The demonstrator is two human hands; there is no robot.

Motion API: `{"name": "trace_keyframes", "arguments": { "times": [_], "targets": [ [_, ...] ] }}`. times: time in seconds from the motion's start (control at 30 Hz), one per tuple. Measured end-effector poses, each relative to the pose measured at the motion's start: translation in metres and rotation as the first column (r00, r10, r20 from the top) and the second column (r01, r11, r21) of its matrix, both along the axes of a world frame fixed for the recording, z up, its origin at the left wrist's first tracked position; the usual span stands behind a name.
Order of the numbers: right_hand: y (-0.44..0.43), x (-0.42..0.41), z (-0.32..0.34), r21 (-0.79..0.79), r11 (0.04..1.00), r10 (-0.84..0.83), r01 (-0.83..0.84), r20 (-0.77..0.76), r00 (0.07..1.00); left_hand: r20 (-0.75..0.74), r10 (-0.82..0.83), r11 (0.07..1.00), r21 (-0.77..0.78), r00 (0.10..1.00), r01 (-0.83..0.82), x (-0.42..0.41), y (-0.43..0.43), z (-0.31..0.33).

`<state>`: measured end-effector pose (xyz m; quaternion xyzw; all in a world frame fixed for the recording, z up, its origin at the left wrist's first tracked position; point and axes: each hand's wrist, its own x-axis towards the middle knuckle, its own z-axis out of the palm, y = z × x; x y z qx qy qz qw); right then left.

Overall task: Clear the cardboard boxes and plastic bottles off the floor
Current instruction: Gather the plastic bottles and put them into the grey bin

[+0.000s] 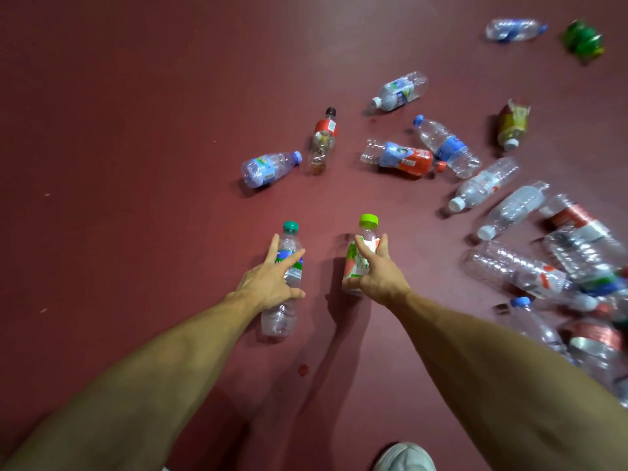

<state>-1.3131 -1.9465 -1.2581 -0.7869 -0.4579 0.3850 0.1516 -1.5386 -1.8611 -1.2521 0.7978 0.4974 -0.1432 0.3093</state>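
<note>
**Two hands grasping plastic bottles on a dark red floor**

Seen from above by the person's own head camera. A dark red floor (136, 130) fills the whole picture. Two bare forearms reach forward from the bottom edge, the left forearm (136, 385) and the right forearm (509, 368).

Along the right edge lies a heap of bottles (560, 266), mostly clear, some with red and white labels, overlapping one another. Loose bottles lie on their sides beyond the hands. They include a blue-capped bottle (268, 168), just beside it a black-capped bottle (324, 137) with a red label, and a red-labelled bottle (404, 159) touching a blue-labelled bottle (445, 146). Well apart at the top right are a clear bottle (513, 28) and a crushed green bottle (582, 37).

At centre, the left grip (272, 277) is wrapped over a clear teal-capped bottle (278, 321), with fingers spread across its blue and green label and the thumb on its right side. Near it, the right grip (377, 270) clasps a lime-capped bottle (353, 263) with a green, pink and white label. Both caps point away from the person. Whether either bottle is lifted or resting on the floor cannot be told.

A pale shoe (404, 458) shows at the bottom edge. A small red spot (303, 369) lies between the forearms.
</note>
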Motion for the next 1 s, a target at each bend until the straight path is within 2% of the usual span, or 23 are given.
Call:
{"name": "trace_keyframes", "arguments": {
  "times": [0.1, 0.23, 0.5, 0.7, 0.83, 0.9, 1.0],
  "targets": [
    [0.000, 0.011, 0.048, -0.004, 1.000, -0.030, 0.030, 0.067, 0.997, 0.047, -0.009, 0.999, 0.042, 0.999, 0.007, 0.016, 0.006, 0.047],
    [-0.021, 0.021, 0.151, -0.036, 0.996, -0.074, 0.079, 0.136, 0.988, 0.062, -0.080, 0.996, 0.037, 0.995, 0.078, 0.044, -0.003, 0.146],
    [-0.098, 0.018, 0.423, -0.102, 0.963, -0.228, 0.249, 0.181, 0.957, 0.112, -0.258, 0.965, -0.016, 0.960, 0.261, 0.088, -0.050, 0.413],
    [-0.178, -0.002, 0.603, -0.086, 0.892, -0.409, 0.444, 0.263, 0.874, 0.185, -0.436, 0.895, -0.016, 0.881, 0.447, 0.108, -0.097, 0.586],
    [-0.249, -0.034, 0.682, -0.065, 0.797, -0.555, 0.600, 0.313, 0.771, 0.276, -0.572, 0.803, -0.002, 0.772, 0.595, 0.116, -0.151, 0.668],
    [-0.294, -0.050, 0.714, -0.085, 0.737, -0.610, 0.671, 0.344, 0.714, 0.284, -0.672, 0.721, 0.038, 0.684, 0.692, 0.122, -0.181, 0.697],
    [-0.370, -0.073, 0.753, -0.080, 0.599, -0.724, 0.797, 0.371, 0.582, 0.293, -0.792, 0.583, 0.104, 0.536, 0.805, 0.135, -0.232, 0.731]
  ]
}}
